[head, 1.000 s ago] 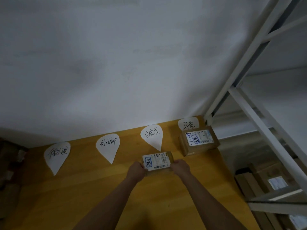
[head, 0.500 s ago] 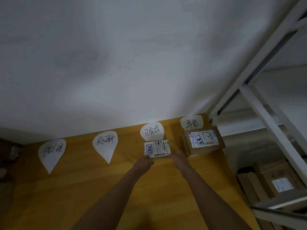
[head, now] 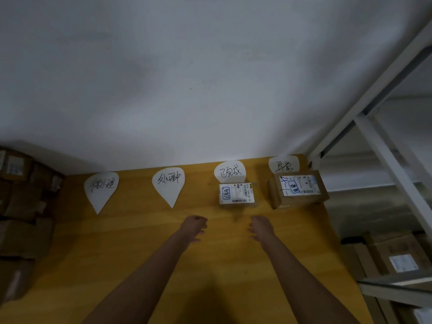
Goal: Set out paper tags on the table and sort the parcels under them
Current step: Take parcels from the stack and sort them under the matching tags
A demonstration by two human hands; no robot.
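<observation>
Left hand: hangs just above the table, fingers loosely spread, it holds nothing.
Right hand: the same, loose and empty, near the small parcel but apart from it.
Small parcel: lies flat on the table, its far edge over the tip of the third tag. The word written by hand on its label seems to match the word on this tag, so this is probably why it lies there; the writing is small and dim, so the match is not sure.
Larger parcel: stands under the fourth tag at the right end, covering its lower part, just beside the small parcel and not touching it.
First tag and second tag: no parcel under them yet; the sorting looks only partly done.
Table: yellow wood, pushed against a white wall.
Left stack: more boxes stand past the left edge of the table, likely the next ones to sort.
Shelf: a white metal frame stands close at the right, with boxes low beside it; it narrows the reach near the fourth tag.
In the way: nothing lies between the hands and the empty tags.
</observation>
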